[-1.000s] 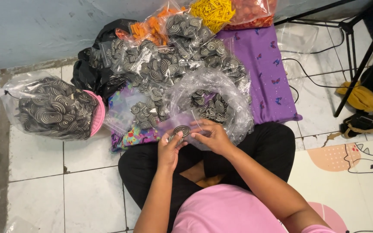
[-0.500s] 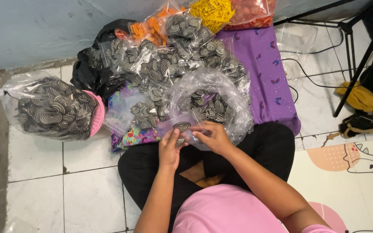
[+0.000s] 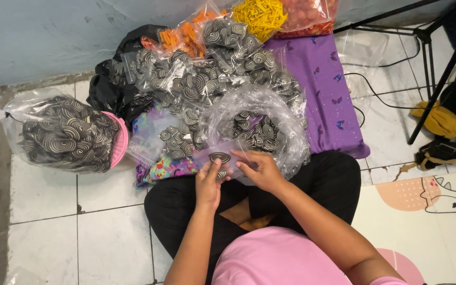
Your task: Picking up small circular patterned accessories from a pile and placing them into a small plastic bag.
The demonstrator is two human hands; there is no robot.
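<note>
Two hands pinch one small clear plastic bag [image 3: 222, 158].
Left hand [image 3: 208, 184] grips its near-left edge, right hand [image 3: 258, 170] its right; black-and-cream swirl disc [image 3: 219, 157] lies between.

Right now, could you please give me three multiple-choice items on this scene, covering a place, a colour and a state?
1. Where is the big bag of swirl pieces with the pink rim?
A. To the person's left
B. On the purple cloth
C. On the lap

2. What colour is the cloth beside the pile?
A. Green
B. Purple
C. White

3. What do the left hand and right hand hold?
A. Nothing
B. A cable
C. A small clear bag

Answers: 1 A, it lies on the tiles at left. 2 B, purple with butterflies. 3 C, both hands pinch it.
</note>
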